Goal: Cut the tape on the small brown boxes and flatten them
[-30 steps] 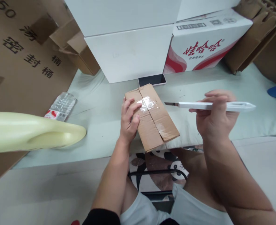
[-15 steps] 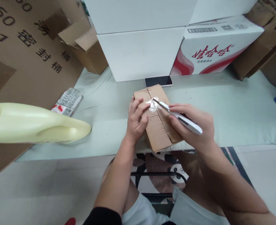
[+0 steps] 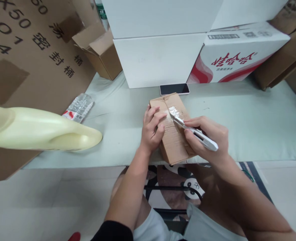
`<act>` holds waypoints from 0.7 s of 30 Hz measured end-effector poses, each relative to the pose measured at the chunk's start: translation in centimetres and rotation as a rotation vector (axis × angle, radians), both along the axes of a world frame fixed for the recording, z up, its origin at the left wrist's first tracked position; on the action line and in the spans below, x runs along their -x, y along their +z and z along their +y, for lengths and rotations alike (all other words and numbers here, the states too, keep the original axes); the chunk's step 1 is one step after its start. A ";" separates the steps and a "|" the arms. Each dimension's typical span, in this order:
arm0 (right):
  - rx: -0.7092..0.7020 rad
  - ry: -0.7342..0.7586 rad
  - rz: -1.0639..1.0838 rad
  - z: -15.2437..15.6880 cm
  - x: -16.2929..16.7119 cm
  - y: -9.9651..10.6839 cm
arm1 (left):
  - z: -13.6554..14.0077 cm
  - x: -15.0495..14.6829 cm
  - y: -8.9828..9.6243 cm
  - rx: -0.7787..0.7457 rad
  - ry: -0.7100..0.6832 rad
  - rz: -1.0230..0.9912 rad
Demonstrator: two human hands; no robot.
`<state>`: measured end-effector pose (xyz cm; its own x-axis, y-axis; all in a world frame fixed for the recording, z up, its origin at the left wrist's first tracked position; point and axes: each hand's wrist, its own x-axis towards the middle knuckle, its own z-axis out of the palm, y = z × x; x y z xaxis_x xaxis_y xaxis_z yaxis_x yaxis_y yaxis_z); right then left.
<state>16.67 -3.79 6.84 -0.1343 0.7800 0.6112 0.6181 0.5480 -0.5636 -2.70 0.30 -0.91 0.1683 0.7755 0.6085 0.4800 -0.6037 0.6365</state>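
Observation:
A small brown cardboard box (image 3: 177, 144) sits at the table's front edge, turned a little, with a seam down its top. Clear tape (image 3: 174, 111) glints across that seam. My left hand (image 3: 153, 129) grips the box from its left side, fingers bent over the top. In my right hand (image 3: 210, 135) is a white utility knife (image 3: 200, 138), held like a pen with the blade out. Its tip meets the seam beside the tape, close to my left fingertips. How deep the blade goes I cannot tell.
Behind the box lies a phone (image 3: 174, 89), in front of stacked white cartons (image 3: 160, 62). A pale yellow curved object (image 3: 45, 130) juts in from the left, near a clear plastic packet (image 3: 81, 106). An open carton (image 3: 105, 60) stands at the back left.
The knife tip has moved slightly towards me along the seam. My left hand keeps its hold on the box. The whole view has shifted a little.

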 end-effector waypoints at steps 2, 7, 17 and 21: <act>-0.005 0.012 0.006 -0.3 -0.2 0.2 | 0.0 0.0 0.0 -0.001 -0.002 -0.008; -0.061 0.125 0.143 -2.0 -1.5 1.4 | 0.1 0.4 0.0 0.004 -0.002 -0.036; -0.097 -0.251 0.065 3.0 -6.3 -6.6 | 0.3 1.6 -0.4 0.179 0.008 -0.217; 0.257 -0.186 -0.162 4.5 -8.1 -11.2 | 1.1 3.9 -0.7 0.356 0.047 -0.388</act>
